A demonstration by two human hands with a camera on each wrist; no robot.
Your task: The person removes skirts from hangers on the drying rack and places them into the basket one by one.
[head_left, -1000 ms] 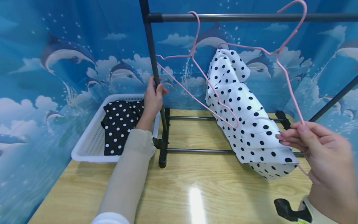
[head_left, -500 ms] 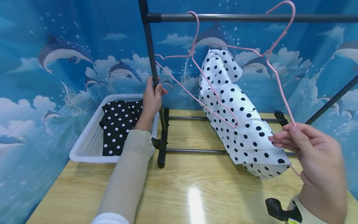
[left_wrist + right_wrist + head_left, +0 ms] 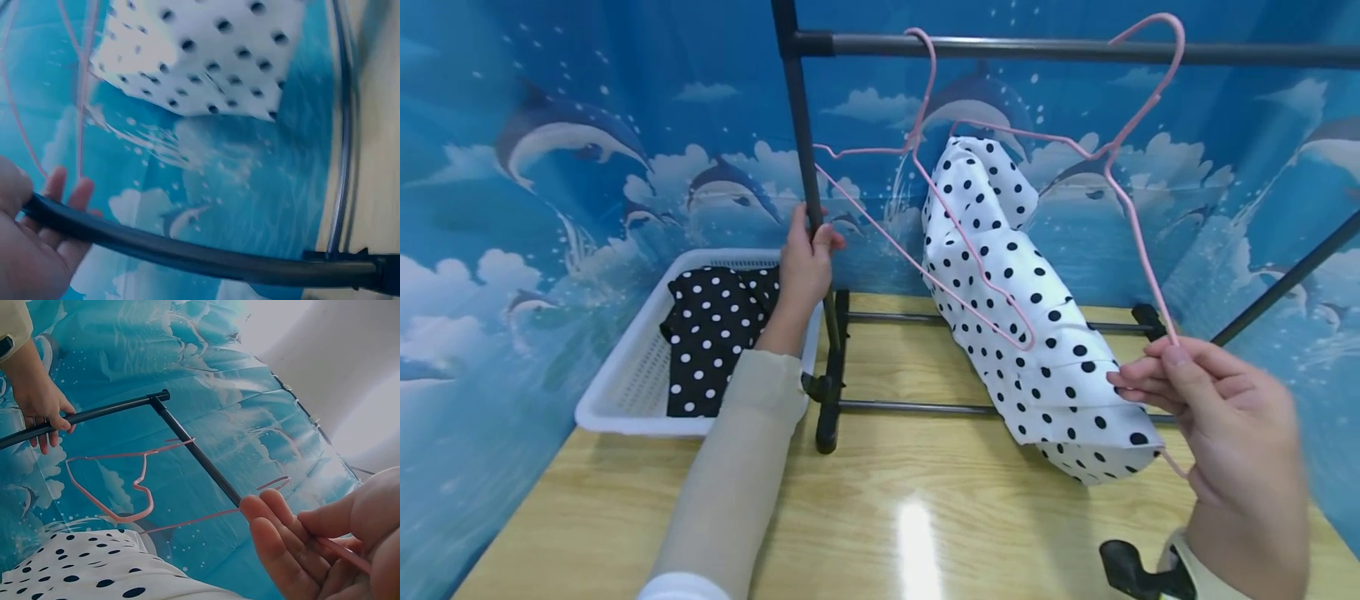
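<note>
My right hand (image 3: 1240, 425) pinches the lower side of a pink hanger (image 3: 1136, 225) between thumb and fingers. On that hanger hangs a white garment with black dots (image 3: 1022, 308), slanting down toward the hand. The hanger's hook overlaps the rack's top rail (image 3: 1037, 48) in the head view. My left hand (image 3: 807, 265) grips the rack's black upright (image 3: 800, 117); in the left wrist view its fingers lie along the tube (image 3: 156, 245). A second pink hanger (image 3: 917, 142), bare, hooks over the rail just right of the upright, partly in front of the dotted garment.
Left of the rack stands a white plastic basket (image 3: 597, 408) with a black garment with white dots (image 3: 715, 333) in it. The rack's lower bars (image 3: 917, 407) run close over the wooden table (image 3: 850, 517). A blue dolphin-print curtain (image 3: 647, 67) hangs behind.
My right hand has moved left and slightly down with the pink hanger and white dotted garment. The left hand keeps its grip on the upright.
</note>
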